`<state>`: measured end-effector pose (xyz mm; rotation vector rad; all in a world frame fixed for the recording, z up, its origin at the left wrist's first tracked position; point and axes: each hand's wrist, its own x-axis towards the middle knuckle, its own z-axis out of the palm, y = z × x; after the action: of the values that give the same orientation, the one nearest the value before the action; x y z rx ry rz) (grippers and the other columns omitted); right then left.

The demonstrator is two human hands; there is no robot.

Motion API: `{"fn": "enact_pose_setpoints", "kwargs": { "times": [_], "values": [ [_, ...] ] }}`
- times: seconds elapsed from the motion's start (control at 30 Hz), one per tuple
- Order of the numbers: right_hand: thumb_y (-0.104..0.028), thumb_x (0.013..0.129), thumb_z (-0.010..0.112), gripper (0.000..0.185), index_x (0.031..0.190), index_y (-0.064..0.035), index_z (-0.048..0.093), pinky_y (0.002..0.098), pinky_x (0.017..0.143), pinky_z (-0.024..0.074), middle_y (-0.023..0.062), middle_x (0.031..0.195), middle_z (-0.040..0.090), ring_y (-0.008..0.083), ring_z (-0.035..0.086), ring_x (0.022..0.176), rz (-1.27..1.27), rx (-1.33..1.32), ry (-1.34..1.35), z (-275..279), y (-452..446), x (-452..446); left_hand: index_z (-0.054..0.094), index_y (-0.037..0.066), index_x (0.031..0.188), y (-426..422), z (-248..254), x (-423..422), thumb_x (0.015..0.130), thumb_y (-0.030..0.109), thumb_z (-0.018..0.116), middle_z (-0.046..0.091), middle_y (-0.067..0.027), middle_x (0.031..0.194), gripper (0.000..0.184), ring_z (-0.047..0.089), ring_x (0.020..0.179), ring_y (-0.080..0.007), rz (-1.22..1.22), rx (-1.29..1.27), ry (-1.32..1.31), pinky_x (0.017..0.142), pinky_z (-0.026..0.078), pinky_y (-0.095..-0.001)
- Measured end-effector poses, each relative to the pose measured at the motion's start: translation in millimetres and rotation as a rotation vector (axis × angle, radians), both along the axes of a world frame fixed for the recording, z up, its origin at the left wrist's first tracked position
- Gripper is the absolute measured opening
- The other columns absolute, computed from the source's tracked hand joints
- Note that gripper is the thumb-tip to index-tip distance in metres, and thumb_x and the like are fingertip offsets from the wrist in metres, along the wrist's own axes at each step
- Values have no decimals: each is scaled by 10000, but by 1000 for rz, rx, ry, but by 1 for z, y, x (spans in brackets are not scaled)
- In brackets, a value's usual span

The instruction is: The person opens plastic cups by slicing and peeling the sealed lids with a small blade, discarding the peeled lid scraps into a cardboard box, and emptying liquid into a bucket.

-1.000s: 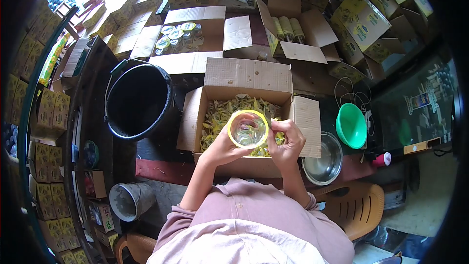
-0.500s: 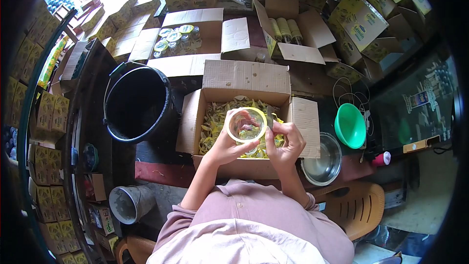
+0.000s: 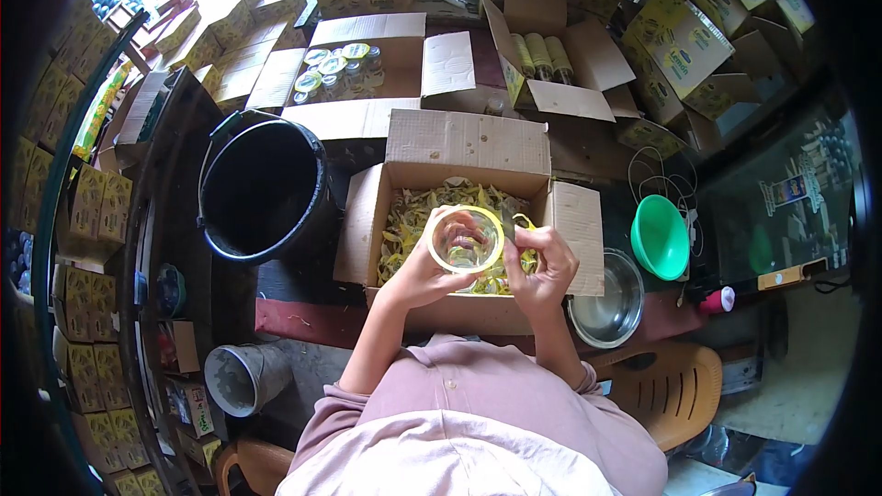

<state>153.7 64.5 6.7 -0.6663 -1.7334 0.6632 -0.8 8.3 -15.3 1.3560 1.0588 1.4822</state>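
Observation:
My left hand is wrapped round a clear cup with a yellow rim, its mouth facing up towards me. Beside the rim on the right, my right hand pinches a small dark blade. A thin yellow strip curls up by its fingertips. Both hands are above an open cardboard box, which holds many yellow-green scraps.
Left of the box stands a black bucket; to the right are a green bowl and a metal bowl. Behind, one open carton holds lidded cups, another holds three stacks.
The cup has tilted and turned a little in my left hand. A yellow strip now sticks up by my right fingertips, and that hand has shifted slightly right.

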Motion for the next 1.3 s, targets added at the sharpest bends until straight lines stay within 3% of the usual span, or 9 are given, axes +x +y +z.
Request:
{"fn": "enact_pose_setpoints", "kwargs": {
  "times": [0.33,0.53,0.7,0.83,0.97,1.3],
  "values": [
    [87,649,650,246,867,-23,627,240,548,481,74,722,593,130,589,604,6,62,-95,4,-1,-2,373,28,1175,-6,-3,0,648,34,695,409,-85,1079,617,521,999,-174,-125,-18,2,867,427,-294],
    [92,639,647,258,872,-17,622,242,545,479,78,716,587,134,586,591,22,21,-69,4,1,2,341,28,1193,-5,2,4,618,64,695,461,-79,1058,676,499,1029,-174,7,31,153,897,412,-309],
    [77,661,646,208,848,-7,608,239,551,478,84,727,594,135,589,593,-57,37,-36,-2,-7,3,277,31,1222,-1,-7,8,653,43,686,450,-127,1166,701,469,1097,-190,5,56,-55,967,357,-329],
    [68,674,646,186,837,-7,600,245,543,482,92,741,602,141,592,595,-86,68,-34,-4,-11,1,277,30,1237,-3,-13,18,680,32,677,435,-131,1168,686,443,1123,-204,23,91,-188,947,379,-328],
    [61,676,651,181,835,-8,599,255,536,490,98,753,609,156,607,616,-116,102,-58,-4,-13,0,293,35,1227,-1,-13,26,694,28,695,437,-112,1136,667,483,1048,-191,117,128,-46,894,414,-313],
    [38,676,666,169,816,-16,589,291,568,499,103,751,610,219,625,665,-160,131,-122,-3,-20,4,299,35,1210,0,-16,26,708,2,669,433,-109,1127,625,490,1038,-181,122,73,-112,866,429,-296]
  ]
}}
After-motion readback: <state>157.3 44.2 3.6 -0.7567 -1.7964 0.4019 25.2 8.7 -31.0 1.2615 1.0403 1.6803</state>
